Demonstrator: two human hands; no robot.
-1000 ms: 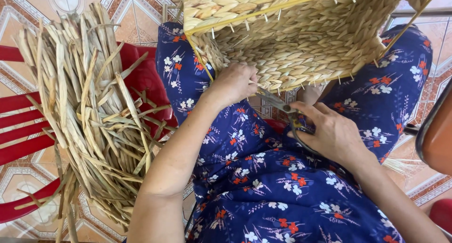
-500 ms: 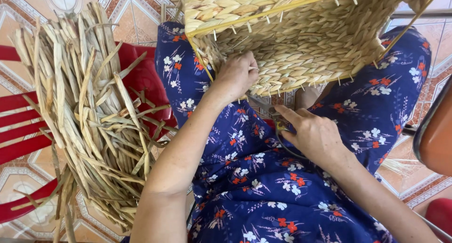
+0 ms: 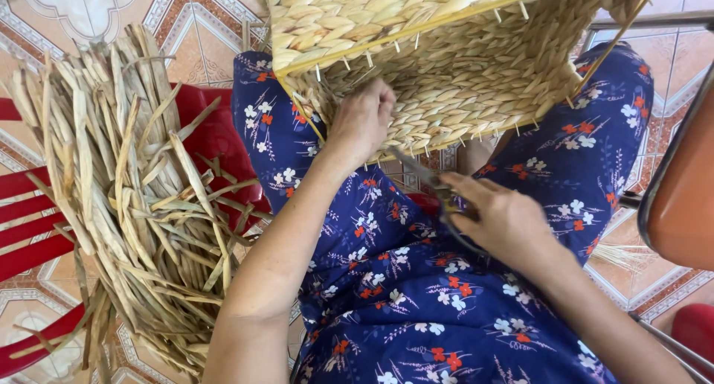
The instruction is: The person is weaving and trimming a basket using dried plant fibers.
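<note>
Basket (image 3: 454, 64): woven from flat, pale-straw plaited strands over a thin wire frame; boxy, tilted on the lap, its lower edge over the knees. Short cut ends stick out along the frame lines.
Left hand (image 3: 364, 120): pressed against the basket's lower wall near the corner, fingers (image 3: 383, 94) curled and pinching at the weave; exactly which strand they hold, cannot tell.
Right hand (image 3: 502, 220): closed around the handles of the scissors (image 3: 424, 177), fingers wrapped tight; dark blades point up-left toward the basket's bottom edge, just beside the left hand.
Risk (judgement): blade tips sit close to the left fingers; a slip could nick them. A cut too near the weave could sever a working strand and loosen the plait. The tilted basket could slide off the lap if the left-hand grip eases.
Lap: blue floral cloth (image 3: 416, 302), soft, draped.
Reed bundle (image 3: 126, 198): dry, flat, stiff strips, loosely heaped on a red plastic chair (image 3: 216, 131), to the left.
Floor (image 3: 82, 12): patterned tiles.
Right edge: orange seat with metal frame (image 3: 680, 198).
</note>
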